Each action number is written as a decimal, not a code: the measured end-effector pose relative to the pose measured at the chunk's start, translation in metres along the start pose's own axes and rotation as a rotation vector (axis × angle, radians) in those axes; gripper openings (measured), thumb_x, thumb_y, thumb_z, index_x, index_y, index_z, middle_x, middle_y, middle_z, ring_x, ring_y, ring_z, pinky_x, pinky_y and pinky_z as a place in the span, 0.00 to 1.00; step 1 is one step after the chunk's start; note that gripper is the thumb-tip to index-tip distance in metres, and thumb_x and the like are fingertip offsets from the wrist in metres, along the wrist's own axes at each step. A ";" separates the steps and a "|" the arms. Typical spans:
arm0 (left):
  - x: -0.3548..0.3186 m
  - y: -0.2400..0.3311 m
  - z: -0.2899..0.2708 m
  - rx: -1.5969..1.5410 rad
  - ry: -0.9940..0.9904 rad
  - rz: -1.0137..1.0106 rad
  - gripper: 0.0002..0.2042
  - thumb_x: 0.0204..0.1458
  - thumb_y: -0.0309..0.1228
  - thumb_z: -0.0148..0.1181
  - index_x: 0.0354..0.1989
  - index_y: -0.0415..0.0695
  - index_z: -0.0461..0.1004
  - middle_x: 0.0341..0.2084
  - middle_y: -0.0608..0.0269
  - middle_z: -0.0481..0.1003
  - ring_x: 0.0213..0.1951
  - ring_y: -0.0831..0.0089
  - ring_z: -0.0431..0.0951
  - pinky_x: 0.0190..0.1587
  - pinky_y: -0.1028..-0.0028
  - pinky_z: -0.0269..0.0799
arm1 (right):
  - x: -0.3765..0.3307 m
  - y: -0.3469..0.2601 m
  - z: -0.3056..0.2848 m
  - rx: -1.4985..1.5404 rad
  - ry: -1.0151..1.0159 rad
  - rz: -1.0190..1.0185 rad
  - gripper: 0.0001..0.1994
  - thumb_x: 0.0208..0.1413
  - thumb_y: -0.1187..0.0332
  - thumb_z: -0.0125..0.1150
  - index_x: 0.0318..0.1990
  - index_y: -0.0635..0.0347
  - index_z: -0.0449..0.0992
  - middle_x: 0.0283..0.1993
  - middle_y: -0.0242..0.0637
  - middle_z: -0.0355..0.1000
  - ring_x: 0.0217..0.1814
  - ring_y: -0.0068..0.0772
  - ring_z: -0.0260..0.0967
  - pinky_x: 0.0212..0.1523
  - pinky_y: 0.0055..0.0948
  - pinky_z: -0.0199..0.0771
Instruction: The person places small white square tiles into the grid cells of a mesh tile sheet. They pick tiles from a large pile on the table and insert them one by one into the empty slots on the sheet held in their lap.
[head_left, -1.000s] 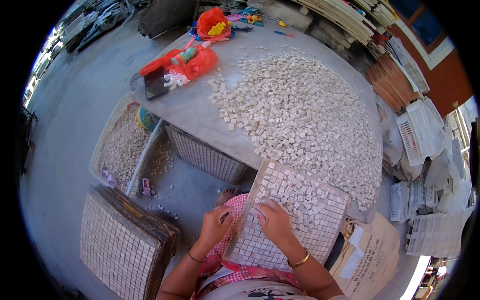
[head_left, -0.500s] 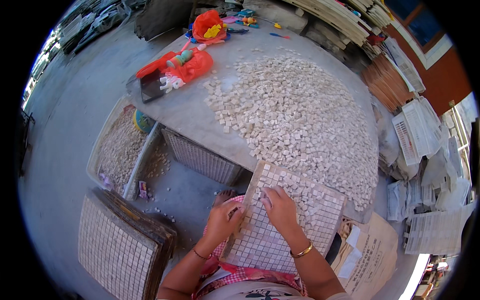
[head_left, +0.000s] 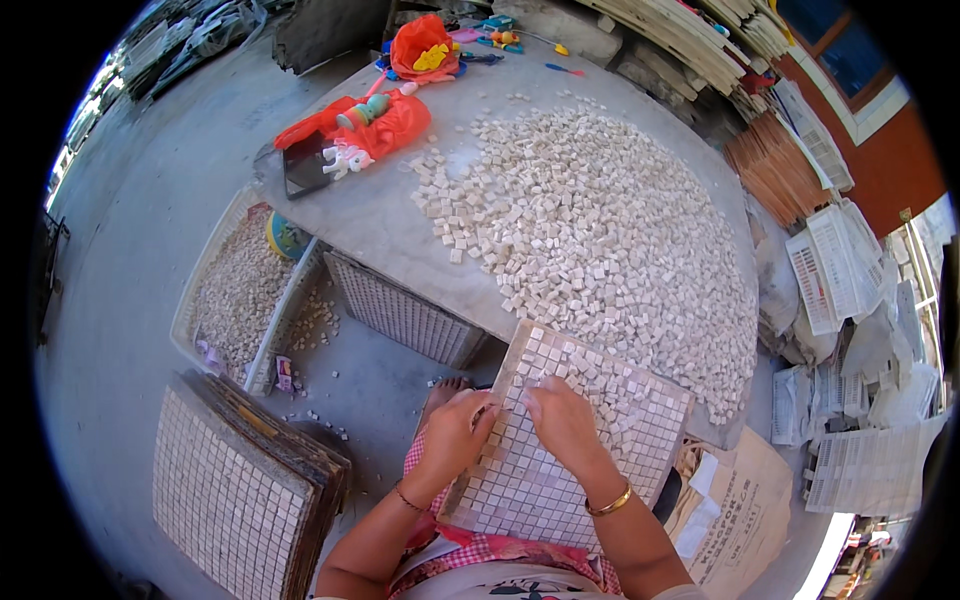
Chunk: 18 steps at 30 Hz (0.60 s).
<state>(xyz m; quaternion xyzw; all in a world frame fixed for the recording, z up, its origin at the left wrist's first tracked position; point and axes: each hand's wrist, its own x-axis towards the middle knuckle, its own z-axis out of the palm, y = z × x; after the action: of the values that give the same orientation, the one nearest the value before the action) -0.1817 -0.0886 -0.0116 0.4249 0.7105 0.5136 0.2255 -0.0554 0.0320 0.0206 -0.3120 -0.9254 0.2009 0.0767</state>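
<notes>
A square tray of small pale stone tiles (head_left: 545,490) rests tilted across my lap, its far edge against the table. Straight rows fill its near and left parts; loose tiles (head_left: 615,385) lie jumbled on its far right part. At the tray's left edge is my left hand (head_left: 458,432), fingers curled and thumb pressed in. My right hand (head_left: 562,418) is over the upper rows, with fingertips bent together close to the tiles. Whatever either hand pinches is too small or hidden to make out.
A big heap of loose tiles (head_left: 600,220) covers much of the table (head_left: 380,225). Red bags (head_left: 400,125), a phone (head_left: 305,165) and toys lie at its far left. Filled trays (head_left: 230,490) are stacked at lower left, near a tile-filled bin (head_left: 178,320). White crates (head_left: 840,265) stand right.
My left hand has moved a little up and right, its fingertips now nearer the right hand. The fingers of my right hand have drawn closer together. The tray stays in place.
</notes>
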 end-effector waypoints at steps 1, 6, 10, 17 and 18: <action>0.002 -0.001 0.003 0.018 0.029 0.022 0.07 0.47 0.24 0.59 0.36 0.41 0.75 0.28 0.54 0.74 0.27 0.58 0.75 0.31 0.71 0.70 | 0.000 0.001 -0.002 0.012 0.011 -0.015 0.06 0.50 0.69 0.59 0.36 0.56 0.78 0.32 0.37 0.69 0.33 0.42 0.71 0.32 0.36 0.72; 0.004 0.000 0.013 0.133 -0.003 -0.046 0.08 0.46 0.24 0.59 0.36 0.42 0.72 0.28 0.55 0.73 0.29 0.56 0.74 0.32 0.65 0.70 | 0.013 -0.004 -0.001 0.007 0.138 -0.078 0.06 0.49 0.72 0.57 0.35 0.57 0.76 0.32 0.37 0.68 0.34 0.41 0.71 0.32 0.37 0.72; 0.001 0.008 0.020 0.254 0.000 -0.017 0.12 0.45 0.26 0.60 0.40 0.43 0.70 0.28 0.54 0.73 0.30 0.53 0.73 0.35 0.61 0.70 | 0.019 -0.003 0.007 -0.029 0.125 -0.196 0.03 0.47 0.73 0.53 0.31 0.58 0.71 0.31 0.38 0.65 0.36 0.40 0.69 0.33 0.36 0.70; 0.000 0.009 0.029 0.269 0.014 0.011 0.11 0.46 0.26 0.59 0.37 0.39 0.67 0.29 0.51 0.72 0.31 0.49 0.73 0.34 0.58 0.69 | 0.022 0.004 -0.002 -0.003 0.100 -0.254 0.05 0.45 0.73 0.57 0.31 0.61 0.69 0.32 0.41 0.65 0.34 0.44 0.68 0.32 0.35 0.71; -0.002 0.009 0.029 0.264 0.026 0.013 0.10 0.47 0.26 0.59 0.37 0.40 0.67 0.29 0.51 0.71 0.31 0.49 0.73 0.33 0.57 0.69 | 0.022 0.006 -0.008 0.083 0.062 -0.162 0.06 0.46 0.74 0.57 0.32 0.62 0.69 0.34 0.41 0.67 0.34 0.42 0.69 0.32 0.33 0.72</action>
<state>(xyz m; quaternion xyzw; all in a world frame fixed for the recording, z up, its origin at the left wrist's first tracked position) -0.1556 -0.0738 -0.0147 0.4488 0.7721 0.4223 0.1552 -0.0682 0.0521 0.0255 -0.2387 -0.9357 0.2225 0.1341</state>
